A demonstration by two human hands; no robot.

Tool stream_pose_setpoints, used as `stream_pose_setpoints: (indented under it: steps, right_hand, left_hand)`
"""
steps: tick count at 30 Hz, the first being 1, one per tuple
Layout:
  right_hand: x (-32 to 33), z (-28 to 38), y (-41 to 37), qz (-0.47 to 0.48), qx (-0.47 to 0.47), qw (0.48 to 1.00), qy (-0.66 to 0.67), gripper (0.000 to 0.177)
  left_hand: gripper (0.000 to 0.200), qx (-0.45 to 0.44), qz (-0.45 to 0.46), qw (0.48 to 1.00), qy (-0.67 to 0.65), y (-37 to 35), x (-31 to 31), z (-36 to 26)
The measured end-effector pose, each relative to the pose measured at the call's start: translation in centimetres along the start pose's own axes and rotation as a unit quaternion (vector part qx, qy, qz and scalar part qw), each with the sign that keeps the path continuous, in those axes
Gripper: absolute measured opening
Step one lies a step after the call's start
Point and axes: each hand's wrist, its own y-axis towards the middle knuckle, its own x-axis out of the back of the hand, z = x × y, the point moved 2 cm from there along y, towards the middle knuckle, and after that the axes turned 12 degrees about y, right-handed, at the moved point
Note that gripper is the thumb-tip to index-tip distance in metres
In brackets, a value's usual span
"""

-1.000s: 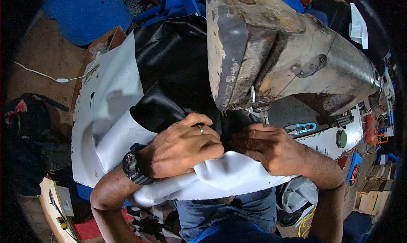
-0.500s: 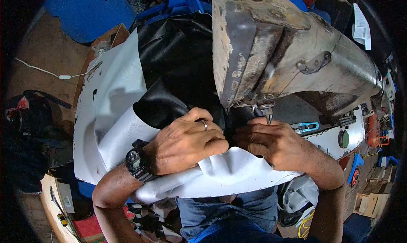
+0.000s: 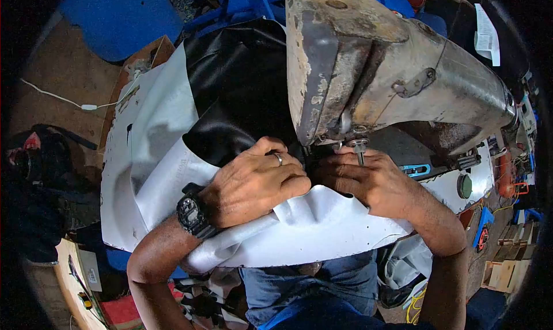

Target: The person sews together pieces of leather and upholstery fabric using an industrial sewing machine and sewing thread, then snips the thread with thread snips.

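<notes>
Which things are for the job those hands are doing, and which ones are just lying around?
Seem part of the job:
- sewing machine
- black-and-white sheet, under the left hand and right hand

Seem to be just lying about:
- blue-handled tool, though it might help later
- green round thing
- white cord
- wooden crate

A black watch, silvery ring and dark blue trousers are worn — with, seemingly, a brighter blue top.
</notes>
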Motion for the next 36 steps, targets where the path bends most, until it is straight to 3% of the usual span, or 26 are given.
stream_pose_setpoints:
  steps: [5,8,14,22,36]
  right_hand:
    - [0.0,-0.3,0.0,0.023,-0.044,0.999,0.012,0.032]
    - [-0.2,-0.2,0.4,-0.020,-0.032,0.999,0.006,0.037]
    - [-0.5,0.0,0.4,0.015,-0.042,0.999,0.024,0.041]
    - [-0.7,0.6,-0.3,0.019,-0.011,1.000,-0.003,0.039]
    - [0.0,0.8,0.0,0.019,-0.030,0.999,-0.004,0.039]
  left_hand:
    - [0.016,0.004,-0.029,1.000,0.006,0.3,0.0,0.4]
    - [0.017,0.016,-0.033,0.999,-0.005,0.3,0.1,0.5]
    - [0.016,-0.001,-0.025,1.000,-0.009,0.5,0.4,0.2]
    - [0.007,-0.036,-0.016,0.999,0.015,-0.2,0.1,-0.1]
    - [0.007,-0.014,-0.003,0.999,0.045,-0.2,0.3,-0.3]
